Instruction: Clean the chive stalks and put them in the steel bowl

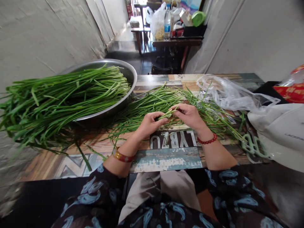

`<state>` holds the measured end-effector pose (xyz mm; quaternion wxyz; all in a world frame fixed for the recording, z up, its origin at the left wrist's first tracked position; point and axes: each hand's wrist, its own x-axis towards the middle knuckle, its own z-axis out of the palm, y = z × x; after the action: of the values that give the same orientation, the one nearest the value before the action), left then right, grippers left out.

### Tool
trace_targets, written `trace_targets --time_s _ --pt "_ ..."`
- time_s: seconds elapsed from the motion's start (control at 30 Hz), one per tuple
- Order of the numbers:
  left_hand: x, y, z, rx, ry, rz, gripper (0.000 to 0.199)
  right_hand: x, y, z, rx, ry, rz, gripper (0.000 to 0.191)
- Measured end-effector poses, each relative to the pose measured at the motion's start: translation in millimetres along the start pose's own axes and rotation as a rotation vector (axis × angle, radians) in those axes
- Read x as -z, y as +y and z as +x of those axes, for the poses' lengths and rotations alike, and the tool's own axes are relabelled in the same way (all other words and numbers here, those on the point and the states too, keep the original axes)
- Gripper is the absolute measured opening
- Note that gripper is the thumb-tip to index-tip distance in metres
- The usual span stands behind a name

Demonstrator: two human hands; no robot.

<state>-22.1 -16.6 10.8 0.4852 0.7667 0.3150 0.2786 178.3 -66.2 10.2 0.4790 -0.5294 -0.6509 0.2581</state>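
My left hand point(153, 123) is closed round a few garlic chives point(169, 113), their pale stem ends poking out past the thumb. At those ends, the fingers of my right hand point(187, 114) are pinched together; whether a stem lies between them is too small to be sure, but they touch the tips. Just beyond both hands a loose pile of garlic chives point(152, 100) is spread over the table. To the left, a large bunch of chives point(71, 91) fills a metal basin point(134, 79), its leaves hanging over the rim.
Right of my hands lie more loose stalks point(217, 118) and a clear plastic bag point(228, 93). Green-handled scissors point(253, 145) rest beside a white cap point(282, 129) at the right edge. Behind, another table holds a water bottle point(167, 23) and bags.
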Motion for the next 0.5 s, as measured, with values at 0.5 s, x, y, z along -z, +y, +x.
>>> trace_targets --time_s 0.5 --pt "1.2 -5.2 1.4 0.024 0.153 0.115 0.021 40.0 6.8 -0.2 0.094 0.468 -0.611 0.023"
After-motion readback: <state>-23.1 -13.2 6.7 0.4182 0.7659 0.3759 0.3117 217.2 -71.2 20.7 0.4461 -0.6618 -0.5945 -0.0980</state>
